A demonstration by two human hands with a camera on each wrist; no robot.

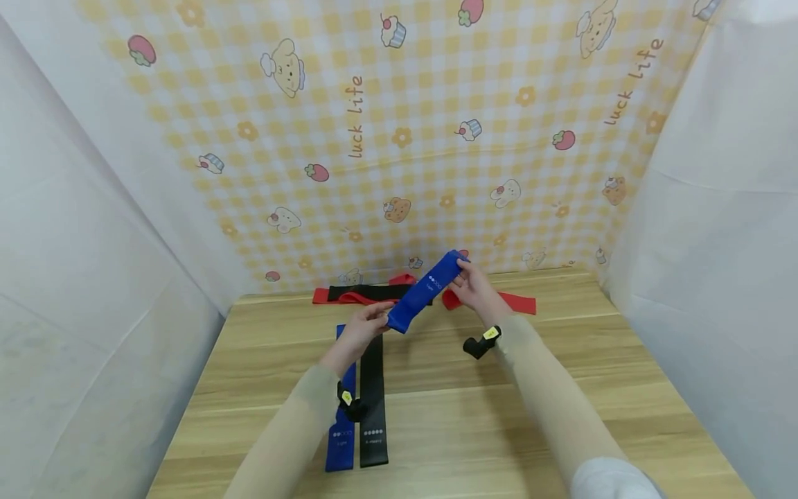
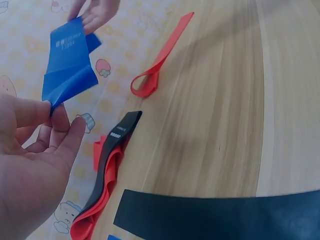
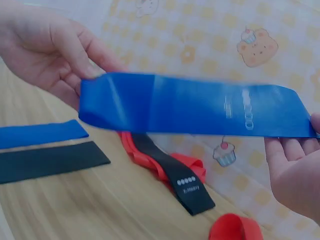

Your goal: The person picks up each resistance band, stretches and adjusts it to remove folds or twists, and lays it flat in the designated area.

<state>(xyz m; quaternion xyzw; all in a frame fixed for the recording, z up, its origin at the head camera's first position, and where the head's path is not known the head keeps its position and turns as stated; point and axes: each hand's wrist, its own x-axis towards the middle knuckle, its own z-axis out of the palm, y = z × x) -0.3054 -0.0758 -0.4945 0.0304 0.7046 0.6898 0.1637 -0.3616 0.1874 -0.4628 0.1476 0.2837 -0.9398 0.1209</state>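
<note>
A blue resistance band marked "Light" is stretched out above the table between both hands. My left hand pinches its lower near end, thumb against fingers, as the left wrist view shows. At the raised far end my right hand grips the band between thumb and fingers. In the right wrist view the loop hangs nearly flat, its printed dots facing out. Below my left forearm lie a second blue band and a black band marked "X-Heavy", side by side and partly hidden by the arm.
At the table's back edge a black band lies over crumpled red bands. Another red band lies behind my right hand, one end curled. The wooden table meets a checked cloth behind and white sheets at both sides.
</note>
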